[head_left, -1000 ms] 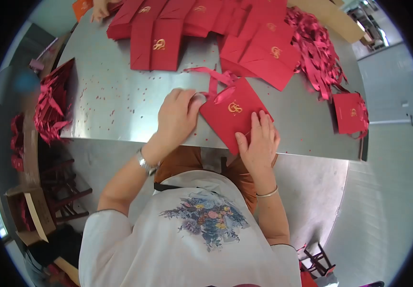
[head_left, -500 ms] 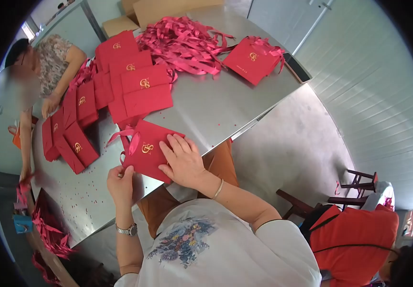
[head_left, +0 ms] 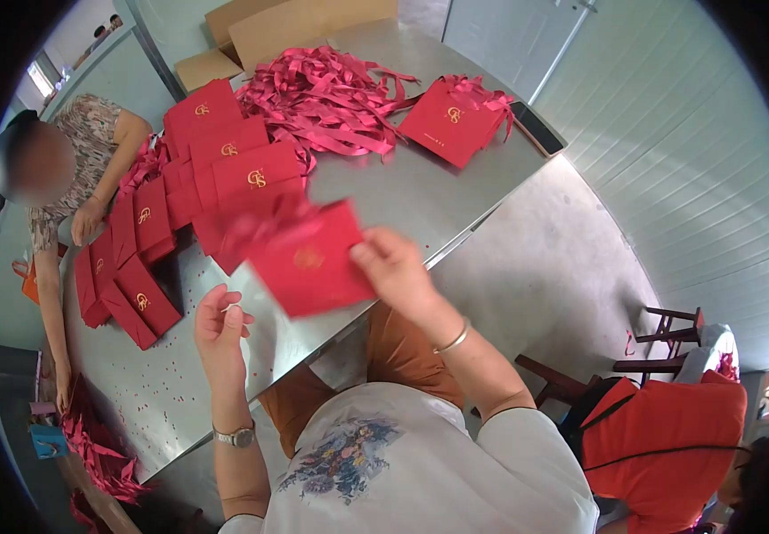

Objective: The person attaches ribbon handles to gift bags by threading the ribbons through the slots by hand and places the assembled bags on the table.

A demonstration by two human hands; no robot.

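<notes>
My right hand grips a red paper gift bag by its right edge, thumb on the front. The bag is lifted over the metal table and smeared by motion; a ribbon shows at its upper left. To its left, my left hand is raised at the table's edge with its fingers half curled and apart, holding nothing. Beyond the held bag lie stacked red bags with gold lettering, partly hidden by it. More red bags stand in rows on the left.
A heap of red ribbons covers the table's far side. Finished-looking bags with ribbons lie far right, beside a dark phone-like slab. A co-worker reaches along the left side. Stools and a person in red are at right.
My right hand has lifted the bag off the table and moved it right and away from me. My left hand has let go of its edge and opened.
</notes>
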